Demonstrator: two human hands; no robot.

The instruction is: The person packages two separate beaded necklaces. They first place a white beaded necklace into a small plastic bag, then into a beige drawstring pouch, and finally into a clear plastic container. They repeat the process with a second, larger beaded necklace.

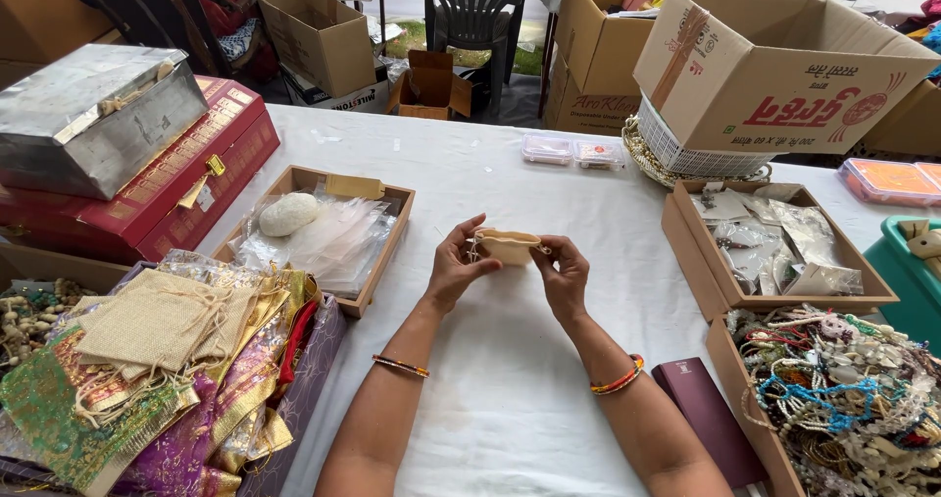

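At the centre of the white-clothed table (pixel 510 399), the left hand (pixel 457 262) and the right hand (pixel 563 277) hold a small cream pouch (pixel 508 246) between them, just above the cloth; the left fingers pinch its mouth edge at the pouch's nine o'clock side, the right fingers pinch the edge at its three o'clock side, so both hands are narrowed on the fabric. At nine o'clock from the pouch sits a shallow wooden tray (pixel 377 279) holding clear plastic sleeves (pixel 338 242) and a pale oval stone-like lump (pixel 288 214). At about eight o'clock lies a pile of fabric bags (pixel 167 379), burlap on top of gold, green and purple ones. At ten o'clock a dented metal box (pixel 98 115) rests on a red case (pixel 186 188). At three o'clock a cardboard tray (pixel 698 262) holds small clear packets (pixel 774 242), and at four to five o'clock another box (pixel 745 399) is heaped with bead necklaces (pixel 843 399), white, blue and brown. A dark maroon flat case (pixel 708 414) lies beside the right forearm. At one o'clock a large open cardboard carton (pixel 774 66) stands in a white lattice basket (pixel 686 154), with two small clear lidded boxes (pixel 572 151) at twelve o'clock. At the right edge sits a teal bin (pixel 907 272).
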